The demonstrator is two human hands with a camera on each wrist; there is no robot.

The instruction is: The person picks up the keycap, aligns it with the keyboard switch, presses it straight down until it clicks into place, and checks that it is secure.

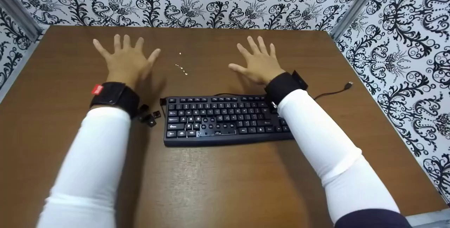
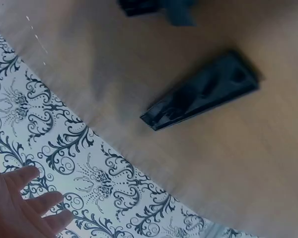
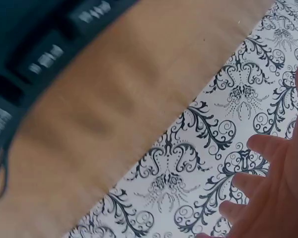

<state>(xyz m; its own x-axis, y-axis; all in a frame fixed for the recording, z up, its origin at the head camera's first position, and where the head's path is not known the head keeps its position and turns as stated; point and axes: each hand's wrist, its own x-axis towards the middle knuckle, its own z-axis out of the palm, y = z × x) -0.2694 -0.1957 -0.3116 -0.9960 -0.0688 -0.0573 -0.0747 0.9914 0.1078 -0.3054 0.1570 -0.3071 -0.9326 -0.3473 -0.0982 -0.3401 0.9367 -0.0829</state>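
A black keyboard [image 1: 225, 138] lies on the brown table, with keys gone from its lower middle rows and spacebar slot. Beyond its left end, my left hand [image 1: 126, 61] is held with straight, spread fingers and grips nothing. My right hand [image 1: 261, 64], also spread and holding nothing, is past the keyboard's far right part; that wrist hides some keys. Several loose black keycaps [image 1: 151, 121] lie between the left wrist and the keyboard. A long black hollow piece [image 2: 201, 91], resembling an upturned spacebar keycap, shows in the left wrist view; the left arm hides it from the head view.
Small white crumbs [image 1: 181, 68] lie on the table [image 1: 211, 182] between the hands. A black cable ends in a USB plug [image 1: 348, 85] at the right. Patterned white panels [image 1: 168, 3] border the table's back and sides.
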